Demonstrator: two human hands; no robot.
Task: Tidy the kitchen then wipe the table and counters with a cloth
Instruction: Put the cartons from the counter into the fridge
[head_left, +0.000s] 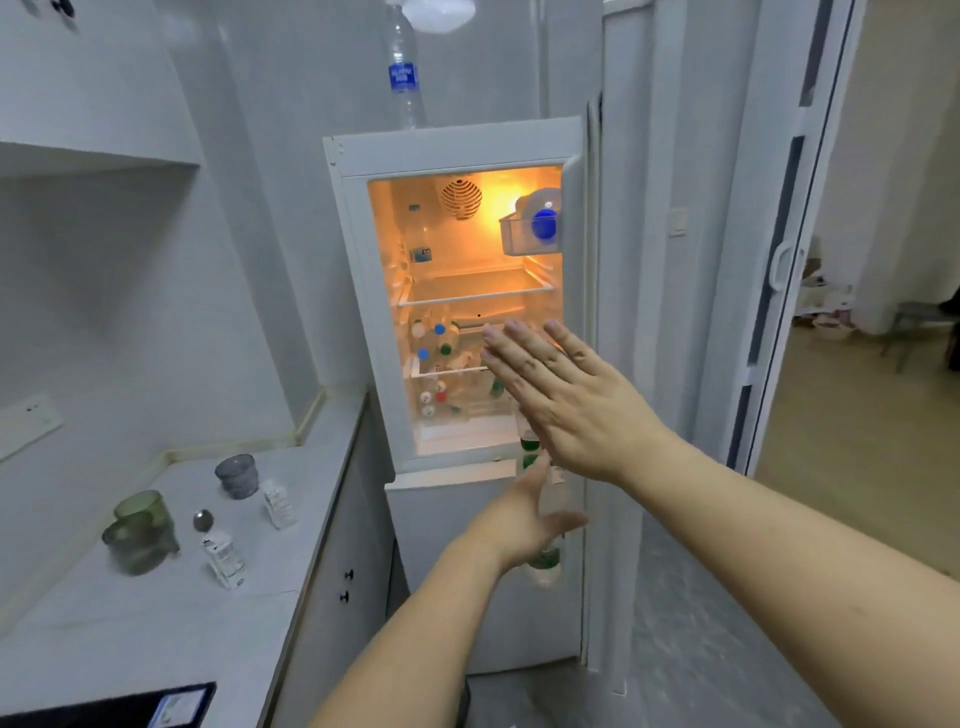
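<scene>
Fridge (358, 291) at frame centre, upper door (576, 312) swung open to the right, interior lit orange. Right hand (566, 400) raised flat before the open compartment, fingers straight and together, holding nothing. Left hand (524, 514) lower, fingers spread loose, empty, in front of the door's lower edge. One water bottle (402, 73) stands on the fridge top. Counter (156, 613) at lower left carries two green mugs (140, 530), one grey cup (237, 475), two small cartons (223, 558), one small round metal item (203, 520). No cloth in view.
</scene>
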